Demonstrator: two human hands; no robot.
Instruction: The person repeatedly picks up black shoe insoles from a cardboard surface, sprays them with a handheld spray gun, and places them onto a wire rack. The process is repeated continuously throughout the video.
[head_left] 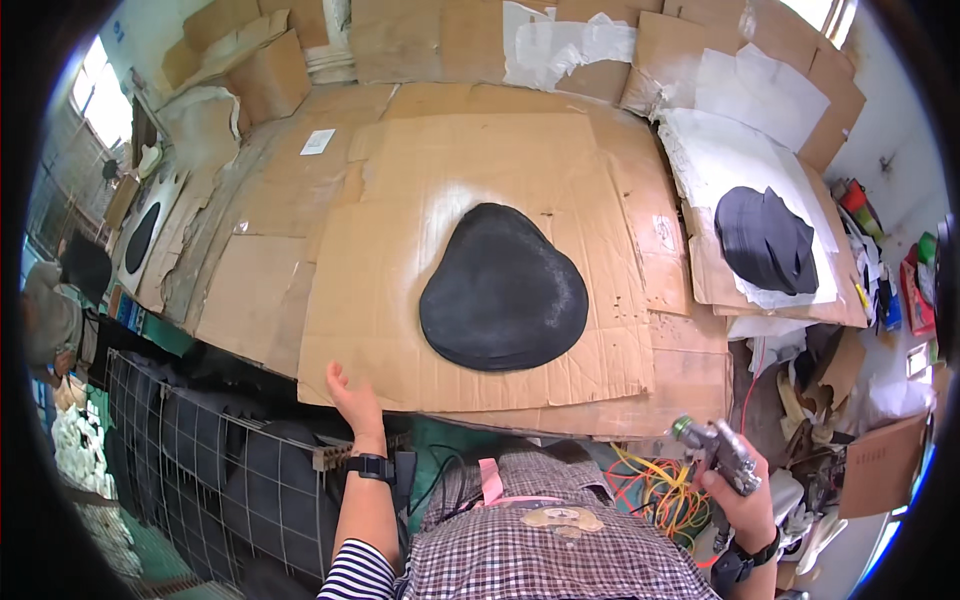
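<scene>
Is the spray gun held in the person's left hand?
No, the right hand grips the spray gun, while the left hand is open and holds nothing.

At lower centre, I wear a brown-checked apron [560, 565] with a pink strap [490, 482] and beige patch [563, 518]. Lower left: navy-and-white striped sleeve [357, 575], boxy black wristband [370, 466]. Lower right: second dark wristband [735, 568]. Fingers [336, 378] bare.
</scene>
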